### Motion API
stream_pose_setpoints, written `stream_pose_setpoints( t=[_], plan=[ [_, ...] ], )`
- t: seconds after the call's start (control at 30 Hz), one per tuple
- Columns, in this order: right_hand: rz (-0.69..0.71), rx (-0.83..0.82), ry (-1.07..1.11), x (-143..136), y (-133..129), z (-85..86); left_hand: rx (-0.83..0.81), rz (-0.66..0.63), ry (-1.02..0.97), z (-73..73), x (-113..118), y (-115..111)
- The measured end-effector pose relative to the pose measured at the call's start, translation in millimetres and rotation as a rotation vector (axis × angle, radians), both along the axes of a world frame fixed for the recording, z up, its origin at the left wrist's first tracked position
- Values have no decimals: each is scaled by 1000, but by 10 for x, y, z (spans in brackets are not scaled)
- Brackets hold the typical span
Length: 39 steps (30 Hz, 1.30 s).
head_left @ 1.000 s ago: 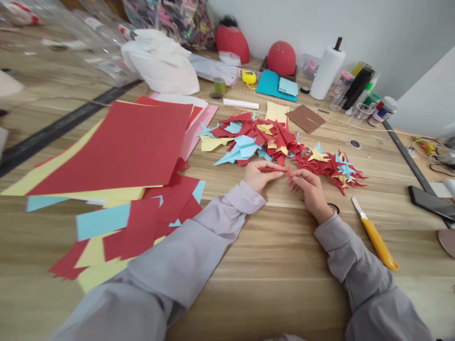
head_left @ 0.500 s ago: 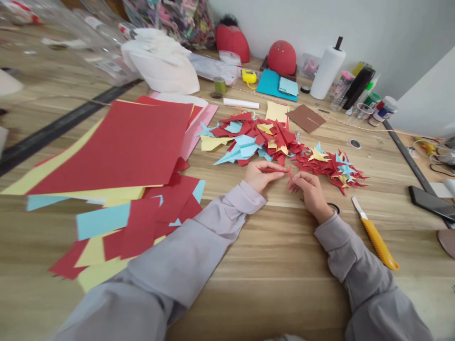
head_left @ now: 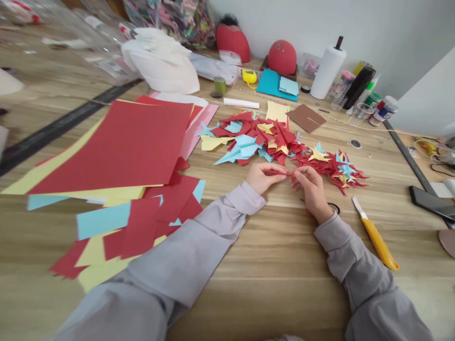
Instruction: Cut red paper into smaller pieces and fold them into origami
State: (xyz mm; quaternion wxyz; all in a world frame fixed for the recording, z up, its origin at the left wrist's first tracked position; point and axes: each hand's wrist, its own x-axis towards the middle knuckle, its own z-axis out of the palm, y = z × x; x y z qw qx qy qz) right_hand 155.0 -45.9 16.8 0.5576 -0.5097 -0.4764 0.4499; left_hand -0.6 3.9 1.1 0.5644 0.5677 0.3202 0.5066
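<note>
My left hand (head_left: 261,177) is closed on a narrow folded red paper (head_left: 276,172), pinched between thumb and fingers. At the right end of that paper, my right hand (head_left: 310,185) pinches its tip, the fingers of both hands almost meeting. Just behind the hands lies a heap of folded paper pieces (head_left: 256,134) in red, blue and yellow, some shaped like planes. A second heap of small pointed folded papers (head_left: 341,166) spreads to the right. Fingers hide most of the held paper's shape.
Large red and yellow sheets (head_left: 121,147) and cut paper rectangles (head_left: 142,222) cover the left. A yellow-handled knife (head_left: 378,239) lies right of my right hand, blade exposed. A black phone (head_left: 432,202) rests at the right edge; bottles (head_left: 384,111) stand at the back right.
My right hand has shifted slightly left and up, and its fingertips have closed on the end of the folded red paper. My left hand has hardly moved.
</note>
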Motion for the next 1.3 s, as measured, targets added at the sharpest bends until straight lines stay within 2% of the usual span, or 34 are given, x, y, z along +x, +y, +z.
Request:
stream_pose_setpoints(
  t=[0.1,0.27,0.37,0.53,0.7,0.97,1.1,1.3],
  plan=[
    [-27,70,-13,-4,10,-27,35,14,24,-4,-2,10],
    [40,189,-238,15,19,-72,-126,-25,31,17,5,-10],
    [63,187,-274,27,17,-68,-149,-18,4,29,22,-30],
    [69,148,-248,22,5,-34,-132,13,-19,24,37,-37],
    [102,142,-230,16,-11,-2,-98,-45,51,36,24,-32],
    [168,127,-191,26,-9,14,-212,16,-31,51,31,-54],
    [185,101,-177,20,-11,27,-303,-33,-123,59,34,-55],
    [65,17,27,53,34,-6,-350,-14,-272,47,44,-9]
  ],
)
